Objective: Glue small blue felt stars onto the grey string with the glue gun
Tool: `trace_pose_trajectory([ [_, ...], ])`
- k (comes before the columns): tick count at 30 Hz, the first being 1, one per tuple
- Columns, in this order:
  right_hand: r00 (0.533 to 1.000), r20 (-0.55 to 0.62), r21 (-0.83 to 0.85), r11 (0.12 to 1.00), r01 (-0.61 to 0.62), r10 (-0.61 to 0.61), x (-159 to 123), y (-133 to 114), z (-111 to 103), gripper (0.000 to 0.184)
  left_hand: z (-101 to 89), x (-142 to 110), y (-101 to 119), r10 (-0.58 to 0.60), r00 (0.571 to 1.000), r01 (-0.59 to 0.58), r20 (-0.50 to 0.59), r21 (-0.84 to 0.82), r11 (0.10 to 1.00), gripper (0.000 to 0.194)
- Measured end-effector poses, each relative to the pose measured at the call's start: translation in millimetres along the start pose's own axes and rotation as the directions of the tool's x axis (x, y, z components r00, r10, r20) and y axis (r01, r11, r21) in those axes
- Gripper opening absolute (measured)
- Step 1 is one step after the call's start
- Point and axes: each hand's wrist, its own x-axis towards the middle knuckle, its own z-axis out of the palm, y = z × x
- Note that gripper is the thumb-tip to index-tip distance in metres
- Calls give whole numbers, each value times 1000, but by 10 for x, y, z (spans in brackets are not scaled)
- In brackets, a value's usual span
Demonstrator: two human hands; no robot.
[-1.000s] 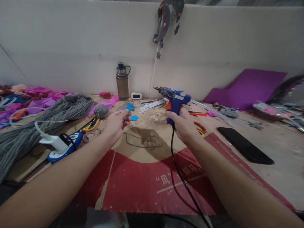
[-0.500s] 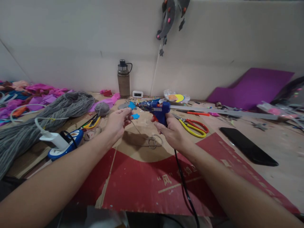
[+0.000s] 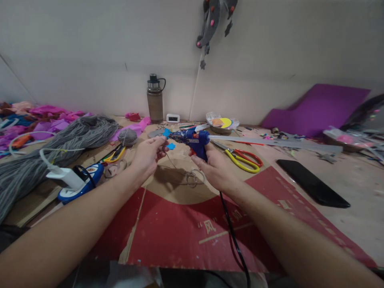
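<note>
My right hand point(image 3: 214, 166) is wrapped round the grip of a blue glue gun point(image 3: 193, 139), whose nozzle points left at my left hand point(image 3: 148, 154). My left hand pinches a thin grey string point(image 3: 175, 170) that loops down onto the cardboard. The nozzle tip nearly touches my left fingertips. Small blue foam pieces point(image 3: 171, 146) lie just beyond those fingers. The gun's black cord point(image 3: 232, 236) runs down toward me.
Yellow and red scissors point(image 3: 244, 160) lie right of the gun, a black phone point(image 3: 313, 188) further right. A grey yarn bundle point(image 3: 45, 154), white charger point(image 3: 64, 176), bottle point(image 3: 155, 100), small clock point(image 3: 173, 118) and purple sheet point(image 3: 315, 110) surround the red-printed cardboard point(image 3: 192, 232).
My right hand has swung the glue gun left and down, from raised at centre right to its nozzle at my left fingertips. My left hand has stayed nearly still.
</note>
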Motion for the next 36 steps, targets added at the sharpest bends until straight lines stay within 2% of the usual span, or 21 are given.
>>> trace_pose_trajectory([
  [7, 1000, 9, 19, 1000, 21, -21, 3, 22, 9, 37, -4, 14, -14, 2, 1000, -2, 9, 0, 1000, 9],
  [17, 1000, 7, -17, 1000, 3, -3, -1, 18, -2, 34, 7, -7, 4, 1, 1000, -1, 3, -6, 1000, 8],
  [24, 999, 6, -19, 999, 44, -44, -5, -1, -9, 28, 4, -9, 3, 3, 1000, -2, 21, -2, 1000, 8],
  [28, 1000, 1, -20, 999, 30, -30, -3, 16, -1, 32, 11, -4, 9, -1, 1000, 1, 18, 1, 1000, 9],
  [36, 1000, -9, -41, 999, 18, -18, -6, -3, -16, 28, -5, -1, 6, -8, 999, 8, 34, -3, 1000, 8],
])
